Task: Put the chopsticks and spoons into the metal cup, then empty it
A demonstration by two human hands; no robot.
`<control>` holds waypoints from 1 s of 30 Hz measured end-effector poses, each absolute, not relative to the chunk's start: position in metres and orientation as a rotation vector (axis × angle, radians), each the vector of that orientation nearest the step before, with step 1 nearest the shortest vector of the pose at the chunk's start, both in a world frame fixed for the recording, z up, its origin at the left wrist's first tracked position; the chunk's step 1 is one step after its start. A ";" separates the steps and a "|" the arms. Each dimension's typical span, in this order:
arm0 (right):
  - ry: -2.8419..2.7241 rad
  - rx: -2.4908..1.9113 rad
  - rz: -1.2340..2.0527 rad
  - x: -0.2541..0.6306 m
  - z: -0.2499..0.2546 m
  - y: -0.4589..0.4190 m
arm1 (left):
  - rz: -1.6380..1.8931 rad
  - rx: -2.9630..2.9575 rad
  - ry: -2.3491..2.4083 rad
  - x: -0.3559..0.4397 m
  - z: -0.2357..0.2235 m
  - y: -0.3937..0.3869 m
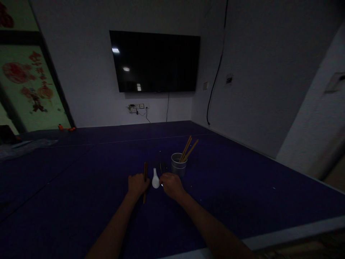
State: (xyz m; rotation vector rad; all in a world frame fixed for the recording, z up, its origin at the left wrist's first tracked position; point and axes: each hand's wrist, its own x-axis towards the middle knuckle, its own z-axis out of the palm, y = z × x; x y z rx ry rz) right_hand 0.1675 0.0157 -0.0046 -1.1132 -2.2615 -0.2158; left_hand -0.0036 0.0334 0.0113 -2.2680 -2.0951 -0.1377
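A pair of brown chopsticks stands out above and below my left hand, whose fingers are closed round them near the purple surface. Just right of it, a white soup spoon lies bowl toward me, handle pointing away. My right hand is closed beside that spoon; a small bright bit shows at its fingertips, but what it grips is hidden. Beyond those fingers lies a dark slender object, too dim to name. Behind the right hand stands a grey metal cup with several wooden chopsticks leaning in it.
The wide purple surface reaches to the walls. A television hangs on the far wall above sockets. At the far left are clear plastic wrapping and a small orange item. A black cable hangs on the right.
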 end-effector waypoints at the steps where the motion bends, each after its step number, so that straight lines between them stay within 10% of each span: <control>1: -2.260 -1.113 -0.215 0.167 -0.005 0.016 | -0.136 -2.266 -2.093 -0.003 0.011 0.033; 30: -2.286 -1.146 -0.189 0.167 -0.005 0.016 | -0.087 -2.252 -2.051 -0.002 0.011 0.035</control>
